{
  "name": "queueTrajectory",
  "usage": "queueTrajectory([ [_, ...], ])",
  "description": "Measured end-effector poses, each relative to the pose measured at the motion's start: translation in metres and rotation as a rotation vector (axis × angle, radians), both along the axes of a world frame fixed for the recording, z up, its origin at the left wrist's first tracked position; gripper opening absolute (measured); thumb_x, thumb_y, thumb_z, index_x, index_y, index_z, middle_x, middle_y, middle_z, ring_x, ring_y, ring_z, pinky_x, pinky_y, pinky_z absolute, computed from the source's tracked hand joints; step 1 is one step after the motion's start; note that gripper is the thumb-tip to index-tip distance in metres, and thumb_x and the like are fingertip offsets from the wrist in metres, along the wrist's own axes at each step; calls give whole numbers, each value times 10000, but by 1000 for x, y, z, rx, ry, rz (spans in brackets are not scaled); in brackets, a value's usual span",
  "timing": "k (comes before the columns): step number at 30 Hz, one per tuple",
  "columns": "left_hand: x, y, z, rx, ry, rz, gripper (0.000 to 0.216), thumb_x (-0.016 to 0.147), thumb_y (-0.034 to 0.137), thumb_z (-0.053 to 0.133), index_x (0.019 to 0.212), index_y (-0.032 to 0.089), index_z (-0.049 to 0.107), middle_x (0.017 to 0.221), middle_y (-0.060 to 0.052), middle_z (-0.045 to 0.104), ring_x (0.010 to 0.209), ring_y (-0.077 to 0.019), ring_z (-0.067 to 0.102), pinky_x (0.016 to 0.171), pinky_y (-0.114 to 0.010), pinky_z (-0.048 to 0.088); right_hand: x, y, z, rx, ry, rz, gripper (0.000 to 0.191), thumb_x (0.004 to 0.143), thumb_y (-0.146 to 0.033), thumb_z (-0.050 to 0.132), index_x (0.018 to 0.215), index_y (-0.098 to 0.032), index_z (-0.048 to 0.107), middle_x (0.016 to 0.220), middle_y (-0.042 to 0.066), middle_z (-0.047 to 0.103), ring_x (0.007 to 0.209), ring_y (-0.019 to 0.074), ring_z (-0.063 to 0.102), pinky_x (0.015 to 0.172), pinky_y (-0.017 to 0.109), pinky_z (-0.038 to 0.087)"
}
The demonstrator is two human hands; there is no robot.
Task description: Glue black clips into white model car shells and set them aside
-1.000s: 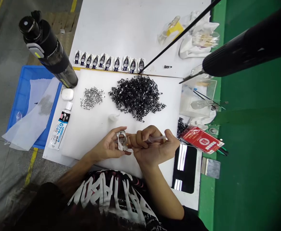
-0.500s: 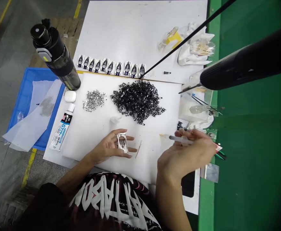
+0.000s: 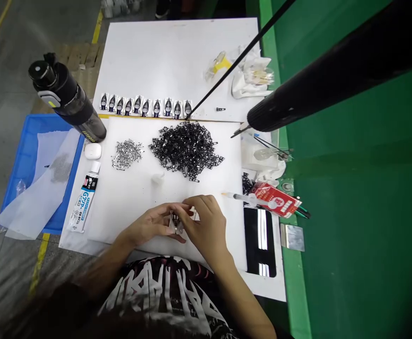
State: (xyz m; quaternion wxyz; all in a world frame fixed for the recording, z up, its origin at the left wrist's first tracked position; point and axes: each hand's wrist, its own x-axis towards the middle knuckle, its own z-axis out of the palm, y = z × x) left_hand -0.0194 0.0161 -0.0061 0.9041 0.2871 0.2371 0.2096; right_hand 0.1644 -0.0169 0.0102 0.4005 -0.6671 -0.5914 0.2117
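My left hand (image 3: 149, 227) is closed around a small silver metal part (image 3: 176, 224) with an opening in it, held low over the white foam mat (image 3: 121, 207). My right hand (image 3: 208, 226) reaches across from the right, its fingers pinched at the upper edge of that part. What those fingers grip is mostly hidden; a thin pale bit shows by them. To the right lies a syringe (image 3: 243, 198) with an orange tip, its rear end by a red packet (image 3: 276, 199). Beyond the hands are a heap of small black parts (image 3: 186, 148) and a smaller pile of silver pieces (image 3: 126, 154).
Several silver-and-black assemblies (image 3: 146, 107) stand in a row behind the mat. At left are a glue tube (image 3: 82, 205), a white case (image 3: 93, 151), a tall bottle (image 3: 68, 99) and a blue tray (image 3: 19, 155). A black lamp arm (image 3: 308, 80) hangs over the right; a phone (image 3: 260, 242) lies below.
My right hand has let go of the syringe, leaving it at the right, and has come left to the silver part. The thin stick on the mat no longer shows. The view has shifted.
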Motion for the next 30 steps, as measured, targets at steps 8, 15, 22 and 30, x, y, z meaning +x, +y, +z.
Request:
queueTrajectory([
  [8, 0, -4, -9, 9, -57, -4, 586, 883, 287, 877, 1453, 313, 743, 1443, -134, 758, 1273, -318, 739, 995, -507, 674, 5, -7, 9, -311, 458, -29, 506, 940, -750, 715, 853, -255, 765, 803, 54, 721, 700, 213, 647, 574, 355, 630],
  [15, -1, -2, -4, -18, 1, -40, 603, 864, 332, 896, 1445, 295, 737, 1336, -143, 809, 1264, -401, 784, 947, -511, 684, 11, 2, 12, -394, 561, 10, 622, 872, -839, 729, 746, -229, 734, 656, 21, 664, 610, 181, 606, 536, 302, 546],
  [22, 1, -1, -4, -58, 64, 1, 641, 860, 380, 891, 1469, 290, 714, 1298, -151, 806, 1204, -421, 807, 901, -523, 705, 6, 9, 2, -339, 495, 13, 592, 915, -789, 717, 725, -228, 715, 629, 11, 649, 587, 182, 575, 556, 325, 492],
  [30, 3, 0, 5, -60, 76, 87, 487, 881, 364, 903, 1349, 295, 787, 1431, -153, 741, 1136, -366, 842, 962, -445, 674, 26, 11, -10, -184, 299, -169, 665, 1103, -735, 379, 899, -228, 758, 794, 80, 742, 718, 232, 696, 685, 388, 577],
])
